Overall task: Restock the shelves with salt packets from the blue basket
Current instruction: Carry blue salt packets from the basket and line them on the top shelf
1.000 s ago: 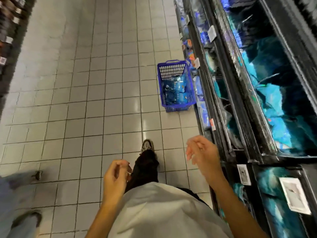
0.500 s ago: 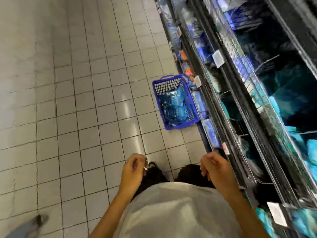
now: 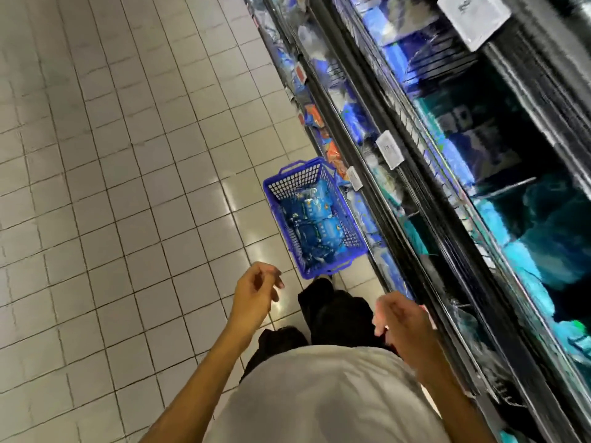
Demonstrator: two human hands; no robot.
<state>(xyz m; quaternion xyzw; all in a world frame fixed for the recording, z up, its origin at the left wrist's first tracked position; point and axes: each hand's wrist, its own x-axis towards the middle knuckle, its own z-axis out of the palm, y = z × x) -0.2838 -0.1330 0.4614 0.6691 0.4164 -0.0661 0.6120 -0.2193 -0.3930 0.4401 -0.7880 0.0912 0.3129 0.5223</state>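
Observation:
A blue plastic basket point(image 3: 350, 230) stands on the tiled floor against the foot of the shelving, just ahead of my feet. Several blue salt packets point(image 3: 315, 223) lie in it. My left hand point(image 3: 256, 290) hangs in front of me, a little short of the basket's near end, fingers loosely curled and holding nothing. My right hand point(image 3: 401, 319) is raised beside the shelf edge, fingers loosely curled, also holding nothing. The black shelves point(image 3: 454, 282) run along the right, holding blue and turquoise packets point(image 3: 524, 266).
Pale tiled floor point(image 3: 128, 187) fills the left of the aisle. White price tags point(image 3: 389, 149) hang on the shelf rails. Orange packets point(image 3: 332, 151) sit on the lowest shelf beyond the basket.
I have walked up the aisle, so the basket is now close in front of my feet. Both hands stay empty; the left one has lifted forward toward the basket.

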